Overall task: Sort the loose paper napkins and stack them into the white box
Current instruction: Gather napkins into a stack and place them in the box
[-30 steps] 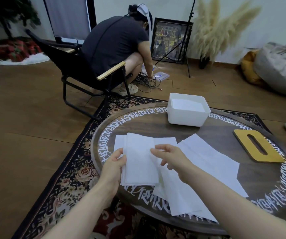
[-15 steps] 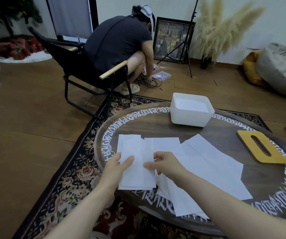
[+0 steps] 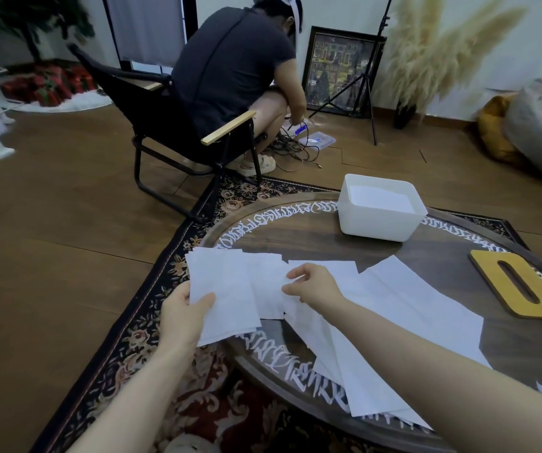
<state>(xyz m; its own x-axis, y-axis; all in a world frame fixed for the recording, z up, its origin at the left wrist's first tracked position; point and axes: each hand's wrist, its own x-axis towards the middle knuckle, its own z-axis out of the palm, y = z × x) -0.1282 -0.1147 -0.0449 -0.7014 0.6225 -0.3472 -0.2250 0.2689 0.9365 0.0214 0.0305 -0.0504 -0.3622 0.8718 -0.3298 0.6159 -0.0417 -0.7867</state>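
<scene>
My left hand [image 3: 183, 313] grips a small stack of white paper napkins [image 3: 227, 295] by its near left corner, holding it over the table's left edge. My right hand [image 3: 314, 286] pinches the edge of another napkin [image 3: 268, 289] lying just right of that stack. More loose napkins [image 3: 403, 308] lie spread and overlapping across the middle of the round dark table [image 3: 299, 237], some hanging over its near edge. The white box [image 3: 379, 220] stands open at the table's far side, with white napkins lying flat inside it.
A yellow wooden lid with a slot [image 3: 518, 284] lies at the table's right. A person sits bent forward in a black folding chair [image 3: 165, 138] beyond the table, with cables on the floor. A patterned rug [image 3: 152, 328] lies under the table. A tripod and beanbags stand at the back right.
My left hand has carried the napkin stack leftward, off the table's edge. My right hand has stayed near the middle, pinching a napkin. The view has tilted and shifted to the left.
</scene>
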